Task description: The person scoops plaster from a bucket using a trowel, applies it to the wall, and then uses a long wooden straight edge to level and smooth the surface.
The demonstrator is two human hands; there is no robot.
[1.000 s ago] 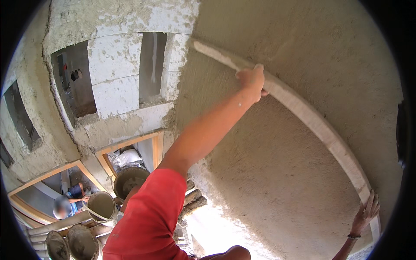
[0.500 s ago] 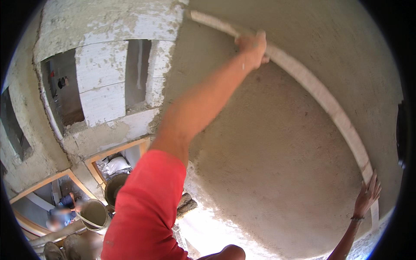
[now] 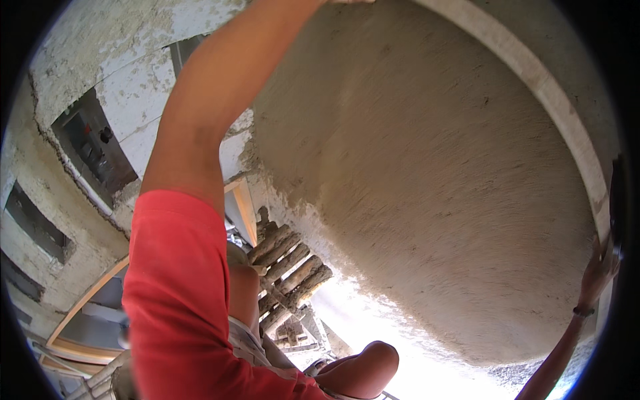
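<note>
A long pale straightedge (image 3: 533, 73) lies against the grey plastered wall (image 3: 427, 187), curved by the lens, running from top centre down the right side. My right hand (image 3: 597, 270) grips it near its lower part at the right rim. My left arm, in a red sleeve, stretches up across the left half; only a sliver of my left hand (image 3: 350, 2) shows at the top edge, so its hold is hidden. My bent bare legs (image 3: 363, 367) are low in view, partly behind the sleeve.
Rough wooden poles (image 3: 290, 270) form a platform below, beside the bright lower wall edge. At left are a cracked block wall with dark openings (image 3: 93, 147) and timber-framed openings (image 3: 93, 297). A bucket (image 3: 123, 387) is partly visible at bottom left.
Both hands and the straightedge have moved upward in the picture, my left hand almost out of it. The view has shifted, showing more of the pole platform and less of the buckets.
</note>
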